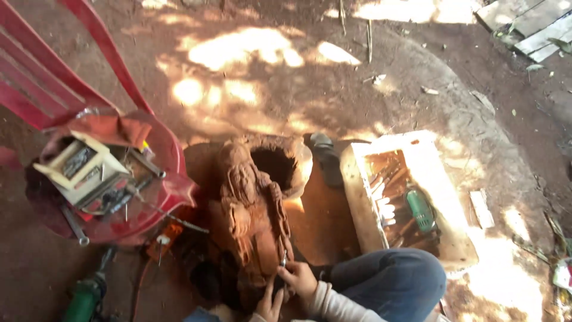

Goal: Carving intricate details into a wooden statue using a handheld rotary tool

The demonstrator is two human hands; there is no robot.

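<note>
Fingers: those of the left hand (pixel 271 305) lie curled against the lower flank of the carved wooden figure (pixel 250 220), bracing it, closed on nothing else that I can see; those of the right hand (pixel 297 279) are pinched shut round a small slim metal tool (pixel 284 259), its tip touching the carving's right edge.

Far left: red plastic chair (pixel 42 77), used as a bench. On its seat, an open cardboard box (pixel 83 167) of small bits, a red cloth (pixel 110 128) behind it, loose spanners and steel tools around it. Below the chair, on the ground, a green power tool (pixel 83 298) with its cord running up.

Centre: the carving, reddish wood, standing upright on the dirt floor (pixel 286 77) directly in front of the seated person, a hollowed stump (pixel 277 164) just behind it. A dark sandal (pixel 325 156) lies beside the stump.

Right: pale wooden crate (pixel 429 173) holding chisels and a green-bodied tool (pixel 420 209). The person's denim-clad knee (pixel 390 280) sits near its lower corner. Planks (pixel 530 27) at top right.

Handling note, by my judgement: fine detailing goes best with the left hand kept firm on the figure, close beside the tool, so it cannot rock; short, light strokes, tool steered away from the bracing fingers. Dappled light makes the working spot dim; turning the piece toward the sun patch would help.
</note>
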